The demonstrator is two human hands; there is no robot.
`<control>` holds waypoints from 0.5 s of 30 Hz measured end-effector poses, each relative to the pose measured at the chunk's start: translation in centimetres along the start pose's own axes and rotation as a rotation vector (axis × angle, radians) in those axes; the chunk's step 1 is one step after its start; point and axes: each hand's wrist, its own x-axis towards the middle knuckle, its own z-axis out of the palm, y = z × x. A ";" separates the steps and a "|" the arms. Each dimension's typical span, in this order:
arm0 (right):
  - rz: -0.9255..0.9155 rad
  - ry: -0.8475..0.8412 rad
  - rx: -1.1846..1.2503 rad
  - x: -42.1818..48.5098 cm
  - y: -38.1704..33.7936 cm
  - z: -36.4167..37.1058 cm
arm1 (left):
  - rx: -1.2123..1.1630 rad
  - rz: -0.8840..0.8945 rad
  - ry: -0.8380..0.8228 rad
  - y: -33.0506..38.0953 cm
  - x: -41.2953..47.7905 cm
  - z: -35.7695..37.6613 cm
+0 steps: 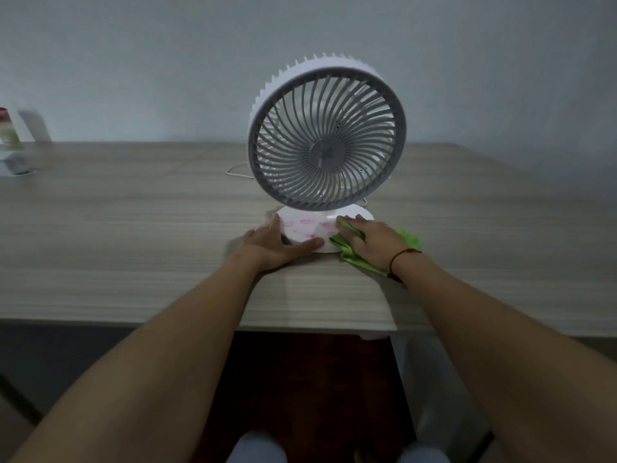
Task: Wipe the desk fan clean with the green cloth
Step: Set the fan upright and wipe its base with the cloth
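Note:
A white desk fan (325, 135) with a grey round grille stands upright on the wooden desk, facing me. Its round white base (305, 228) carries pink smears. My left hand (273, 243) grips the base's left front edge, thumb along the front rim. My right hand (374, 238) presses the green cloth (352, 253) flat against the right side of the base, fingers spread over it. Part of the cloth spills onto the desk on both sides of that hand. A red string circles my right wrist.
The wooden desk (133, 228) runs left to right, its front edge near my forearms. A thin white cable (237, 172) loops behind the fan. At the far left stand a small bottle (10, 130) and a white object (16, 163). A grey wall is behind.

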 end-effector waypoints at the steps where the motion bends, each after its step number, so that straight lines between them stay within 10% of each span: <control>1: 0.015 0.007 0.013 0.0 0.4 0.0 | 0.008 0.000 -0.005 0.0 0.0 0.0; 15: 0.105 0.000 -0.143 3.2 -2.9 -0.1 | 0.076 0.021 0.009 -0.3 0.7 0.5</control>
